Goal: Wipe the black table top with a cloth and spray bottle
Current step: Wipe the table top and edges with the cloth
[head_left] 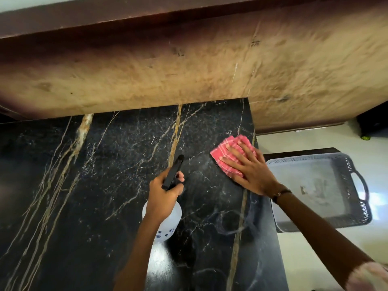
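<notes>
Head view: right hand (251, 171) presses cloth (225, 153) (pink) on table top (105, 185).

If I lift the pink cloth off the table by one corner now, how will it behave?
The pink cloth is folded in layers under the flat right hand, so it would probably unfold and hang limp. It looks thin, likely light. If damp from the spray bottle, it may cling slightly to the black table top.

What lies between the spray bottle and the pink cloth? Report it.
Head view: only bare black marble table top separates the spray bottle from the pink cloth.
</notes>
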Motion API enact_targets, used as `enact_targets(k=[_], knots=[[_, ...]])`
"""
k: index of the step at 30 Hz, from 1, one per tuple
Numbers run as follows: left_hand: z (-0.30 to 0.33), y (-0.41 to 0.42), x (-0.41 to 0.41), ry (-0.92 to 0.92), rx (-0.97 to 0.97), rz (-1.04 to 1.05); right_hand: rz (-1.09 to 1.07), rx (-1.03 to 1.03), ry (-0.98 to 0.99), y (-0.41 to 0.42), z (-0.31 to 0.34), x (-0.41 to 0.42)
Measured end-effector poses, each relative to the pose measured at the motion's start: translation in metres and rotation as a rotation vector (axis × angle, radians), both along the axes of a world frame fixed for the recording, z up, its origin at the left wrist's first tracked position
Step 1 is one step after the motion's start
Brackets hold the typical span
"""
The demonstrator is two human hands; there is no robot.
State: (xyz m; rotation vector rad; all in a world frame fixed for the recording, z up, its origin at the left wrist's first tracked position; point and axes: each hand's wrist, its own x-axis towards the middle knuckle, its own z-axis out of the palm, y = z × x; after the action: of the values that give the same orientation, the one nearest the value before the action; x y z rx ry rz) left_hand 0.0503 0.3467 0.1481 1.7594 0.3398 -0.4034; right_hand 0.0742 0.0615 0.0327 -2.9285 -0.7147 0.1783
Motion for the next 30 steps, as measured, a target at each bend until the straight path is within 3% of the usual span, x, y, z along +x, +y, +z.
enact_targets(k=[4,8,13,18,21,25,30], knots=[[0.000,0.001,-0.015,0.022,-0.001,0.009,-0.209,0.010,0.034,-0.029,0.000,0.015],[0.002,0.000,-0.034,0.016,0.020,0.014,-0.375,0.035,0.073,0.015,0.006,0.049],[0.004,0.002,-0.052,0.037,-0.010,0.060,-0.143,0.022,0.048,0.043,-0.001,-0.007],[0.005,0.008,-0.069,0.031,-0.012,0.058,0.028,-0.034,0.023,-0.015,-0.002,-0.090],[0.005,0.011,-0.077,0.027,-0.005,0.065,-0.060,-0.056,0.033,-0.029,0.000,-0.070],[0.003,0.015,-0.088,0.016,0.005,0.077,-0.318,0.017,0.074,0.027,0.007,-0.019],[0.002,0.019,-0.098,0.005,0.007,0.088,-0.101,-0.013,0.073,0.099,0.003,-0.018]])
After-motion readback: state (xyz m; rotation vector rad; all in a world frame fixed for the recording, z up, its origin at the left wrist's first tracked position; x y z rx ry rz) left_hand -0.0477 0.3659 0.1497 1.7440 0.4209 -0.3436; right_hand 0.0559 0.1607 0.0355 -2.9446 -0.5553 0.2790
